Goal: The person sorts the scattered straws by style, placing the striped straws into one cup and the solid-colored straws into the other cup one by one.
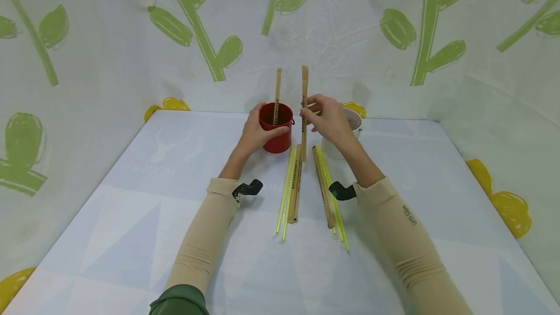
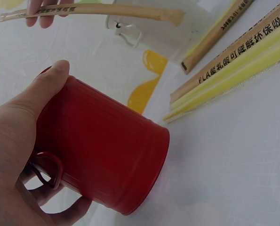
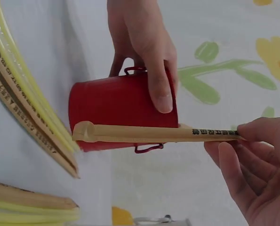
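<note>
Two tan sleeves [image 1: 197,237], the right saying "Let's Slim", cross a blue-and-white table [image 1: 131,198]. Two yellow straws [image 1: 285,188] lie by two brown straws [image 1: 294,188], one marked "PLA". Right of them: one brown straw [image 1: 323,188] and yellow straws [image 1: 334,198] too bunched to count. The right hand [image 1: 330,118] pinches one upright paper straw [image 1: 305,81] beside one red bucket [image 1: 277,140], which the left hand [image 1: 257,132] grips; one straw [image 1: 277,91] stands inside. One white bucket [image 1: 331,150] sits right. Behind, leaves [image 1: 229,51] cover the wall [image 1: 332,47].

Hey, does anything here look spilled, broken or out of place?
Nothing stands out. The red bucket and white bucket look roughly upright, with no visible spill or damage. The left straw bunch and right straw bunch are slightly fanned, and the right hand holds one wrapped straw.
</note>
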Tool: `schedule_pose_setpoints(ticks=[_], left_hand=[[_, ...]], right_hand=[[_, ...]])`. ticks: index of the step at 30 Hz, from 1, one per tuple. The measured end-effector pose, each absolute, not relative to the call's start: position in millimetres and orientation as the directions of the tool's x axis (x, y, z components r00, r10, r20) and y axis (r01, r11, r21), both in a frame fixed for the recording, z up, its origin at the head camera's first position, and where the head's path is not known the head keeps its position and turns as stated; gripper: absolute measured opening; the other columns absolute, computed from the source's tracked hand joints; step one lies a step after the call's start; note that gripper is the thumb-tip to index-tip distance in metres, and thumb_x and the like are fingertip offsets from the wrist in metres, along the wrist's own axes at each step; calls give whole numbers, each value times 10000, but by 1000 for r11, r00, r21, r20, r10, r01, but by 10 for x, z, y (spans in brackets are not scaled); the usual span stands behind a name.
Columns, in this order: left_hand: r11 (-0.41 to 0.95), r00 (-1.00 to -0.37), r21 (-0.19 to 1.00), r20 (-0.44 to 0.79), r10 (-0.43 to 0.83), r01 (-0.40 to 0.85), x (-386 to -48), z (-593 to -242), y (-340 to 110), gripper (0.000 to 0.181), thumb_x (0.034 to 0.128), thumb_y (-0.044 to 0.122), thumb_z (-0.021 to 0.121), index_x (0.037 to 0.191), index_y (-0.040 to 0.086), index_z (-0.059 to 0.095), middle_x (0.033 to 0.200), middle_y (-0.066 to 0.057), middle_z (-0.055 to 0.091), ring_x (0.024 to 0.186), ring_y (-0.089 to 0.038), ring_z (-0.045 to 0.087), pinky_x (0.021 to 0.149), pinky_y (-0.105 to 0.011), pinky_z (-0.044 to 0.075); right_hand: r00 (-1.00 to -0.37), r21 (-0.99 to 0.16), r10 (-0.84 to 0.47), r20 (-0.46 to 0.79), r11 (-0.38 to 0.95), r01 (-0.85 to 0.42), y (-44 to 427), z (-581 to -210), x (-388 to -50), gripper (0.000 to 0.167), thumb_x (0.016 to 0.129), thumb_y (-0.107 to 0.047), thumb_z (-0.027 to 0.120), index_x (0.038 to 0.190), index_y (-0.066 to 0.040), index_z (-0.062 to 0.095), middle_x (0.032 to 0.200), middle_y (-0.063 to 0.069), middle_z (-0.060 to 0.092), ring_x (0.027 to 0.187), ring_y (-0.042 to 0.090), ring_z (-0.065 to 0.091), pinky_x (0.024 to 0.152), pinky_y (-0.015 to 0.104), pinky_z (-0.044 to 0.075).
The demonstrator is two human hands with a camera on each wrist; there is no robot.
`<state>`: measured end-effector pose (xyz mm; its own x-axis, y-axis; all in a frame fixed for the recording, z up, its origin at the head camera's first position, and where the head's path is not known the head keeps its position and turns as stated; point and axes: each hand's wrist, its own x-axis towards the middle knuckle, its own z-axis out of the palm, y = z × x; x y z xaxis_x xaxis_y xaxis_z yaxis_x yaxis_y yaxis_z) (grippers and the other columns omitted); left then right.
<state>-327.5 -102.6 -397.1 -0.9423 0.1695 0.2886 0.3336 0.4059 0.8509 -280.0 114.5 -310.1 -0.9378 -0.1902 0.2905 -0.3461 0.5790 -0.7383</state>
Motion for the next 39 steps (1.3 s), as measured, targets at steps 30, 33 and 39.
schedule_pose_setpoints(ticks=[30,33,39], left_hand=[[409,-946,854,275,170,321,-3281,-3951,-1015,850,785,446,798,1452,218,323,1420,5,465,1301,-159,442,1011,-418,509],[406,-946,855,276,169,322,-3279,-3949,-1017,859,782,452,800,1455,218,321,1417,4,463,1300,-156,442,1019,-416,503],[406,-948,857,272,166,317,-3268,-3956,-1022,878,777,465,801,1464,209,316,1424,-10,456,1306,-166,438,1033,-428,493]], right_hand=[[-861,-650,-183,474,587,-483,865,-2458,-2952,247,970,-207,606,1169,-61,625,1086,93,734,819,172,727,614,233,584],[-859,-665,-175,481,565,-487,843,-2423,-2949,244,970,-197,606,1173,-62,622,1086,92,731,824,175,725,623,238,587],[-861,-678,-176,476,550,-487,815,-2444,-2950,253,970,-193,610,1180,-52,615,1092,100,728,843,180,725,620,241,587]])
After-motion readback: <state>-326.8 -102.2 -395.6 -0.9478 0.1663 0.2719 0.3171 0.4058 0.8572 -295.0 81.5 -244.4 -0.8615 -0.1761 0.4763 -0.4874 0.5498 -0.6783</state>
